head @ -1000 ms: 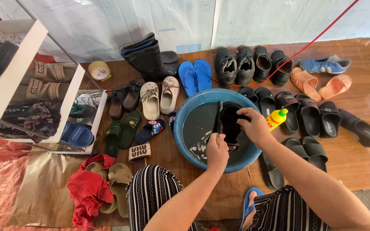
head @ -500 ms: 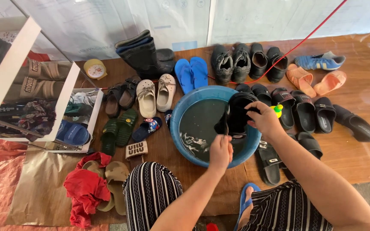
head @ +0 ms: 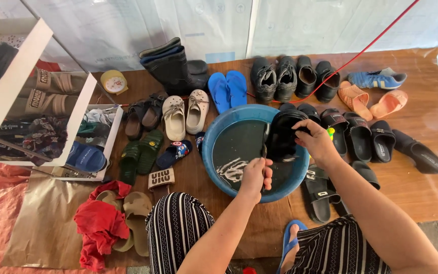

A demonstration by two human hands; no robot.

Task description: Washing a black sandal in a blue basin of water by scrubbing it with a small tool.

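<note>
A blue basin of dark soapy water sits on the wooden floor in front of my knees. My right hand grips a black slipper, held upright over the right side of the basin. My left hand is closed on a thin dark brush whose upper end rests against the slipper's left side. White suds float in the water near my left hand.
Many shoes ring the basin: blue flip-flops, beige clogs, black boots, black shoes, orange slippers and several black slippers at right. A white shoe rack stands left; a red cloth lies near my left knee.
The slipper has shifted right and higher over the basin's right side in my right hand. My left hand with the brush has followed it rightward.
</note>
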